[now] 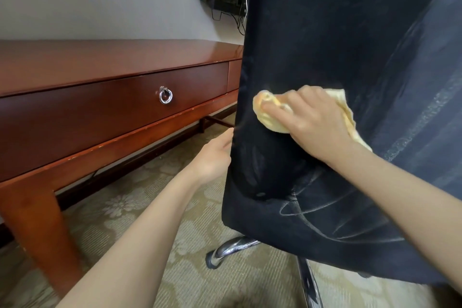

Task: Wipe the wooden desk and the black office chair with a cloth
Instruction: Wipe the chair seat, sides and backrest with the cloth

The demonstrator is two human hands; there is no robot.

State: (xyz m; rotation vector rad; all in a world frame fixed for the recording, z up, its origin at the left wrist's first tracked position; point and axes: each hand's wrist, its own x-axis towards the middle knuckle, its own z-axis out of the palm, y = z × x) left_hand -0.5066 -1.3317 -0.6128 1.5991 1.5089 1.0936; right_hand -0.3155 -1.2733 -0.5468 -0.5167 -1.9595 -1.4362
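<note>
Chair-back wipe: right hand (315, 122) presses one bunched pale-yellow cloth (268, 117) against the back of one black fabric office chair (337, 32).
Its fingers curl over the cloth, which shows past fingertips and wrist. The left hand (215, 155) clasps the chair's left edge, fingers hidden behind. One glossy red-brown wooden desk (100, 65) stands left.

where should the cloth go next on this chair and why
Probably slide the cloth in the right hand down and to the right. Pale dusty streaks show low on the back of the chair, below where the cloth presses now, and the left hand holds the chair's edge steady.
</note>
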